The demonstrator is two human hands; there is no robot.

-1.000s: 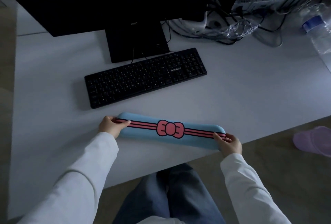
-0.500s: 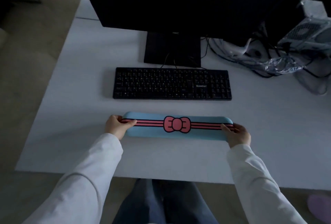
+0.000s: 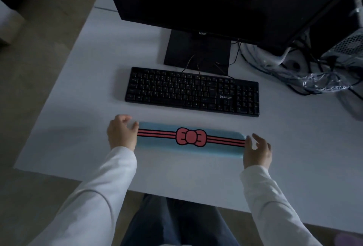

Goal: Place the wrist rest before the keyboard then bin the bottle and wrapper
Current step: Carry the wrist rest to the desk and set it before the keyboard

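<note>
The blue wrist rest (image 3: 157, 143), with red stripes and a red bow, lies flat on the white table (image 3: 78, 108), a short gap in front of the black keyboard (image 3: 192, 92) and roughly parallel to it. My left hand (image 3: 121, 135) is at its left end with the fingers loosely spread and the thumb just touching the edge. At the right end, my right hand (image 3: 257, 151) has its fingers apart and only brushes the rest. A crumpled clear wrapper (image 3: 322, 82) lies among cables at the back right. No bottle is in view.
A dark monitor (image 3: 216, 0) on its stand (image 3: 196, 53) rises behind the keyboard. A tangle of cables (image 3: 275, 63) and a computer case (image 3: 351, 45) fill the back right. The table's near edge runs just above my knees (image 3: 176, 224).
The wrist rest moved forward and straightened parallel to the keyboard, then came down on the table. Both hands went from gripping its ends to loosened, spread fingers. The view swung left.
</note>
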